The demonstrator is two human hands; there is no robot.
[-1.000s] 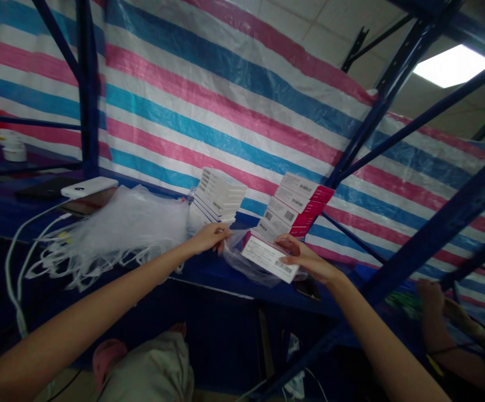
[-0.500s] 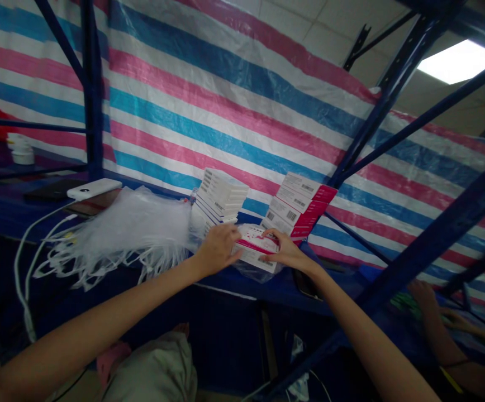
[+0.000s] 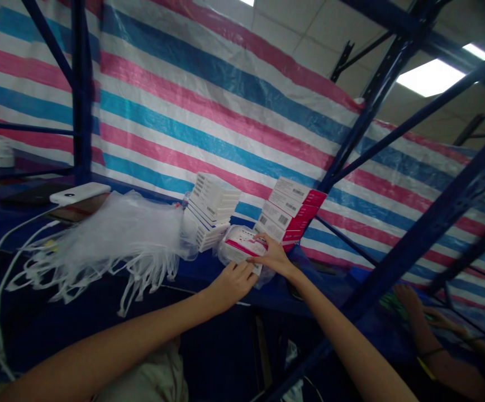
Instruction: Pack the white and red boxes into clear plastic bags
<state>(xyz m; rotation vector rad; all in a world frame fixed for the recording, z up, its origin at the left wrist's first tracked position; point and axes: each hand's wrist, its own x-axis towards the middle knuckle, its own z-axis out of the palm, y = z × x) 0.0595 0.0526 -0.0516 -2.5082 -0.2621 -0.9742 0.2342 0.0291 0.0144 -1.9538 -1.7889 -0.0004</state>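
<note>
A pink-and-white box [image 3: 242,241] lies at the shelf's front edge, with clear plastic film [image 3: 224,251] around it that looks like a bag. My right hand [image 3: 274,255] grips the box at its right side, thumb on the near edge and fingers over the top. Against the near side, the fingers of my left hand [image 3: 233,286] are curled and closed; what they pinch is hidden. Right behind stand a stack of white boxes [image 3: 211,209] and a leaning stack of pink-and-white boxes [image 3: 288,212].
White mesh drawstring bags [image 3: 137,229] are piled left on the blue shelf. Beyond them lie a white power bank [image 3: 79,192] with cables and a dark phone-like slab [image 3: 33,194]. A blue rack post [image 3: 422,229] slants across the right; another person's hand [image 3: 410,298] is beyond it.
My left hand has moved from the box's left end to its near side. My right hand keeps its hold. The whole view has shifted slightly.
</note>
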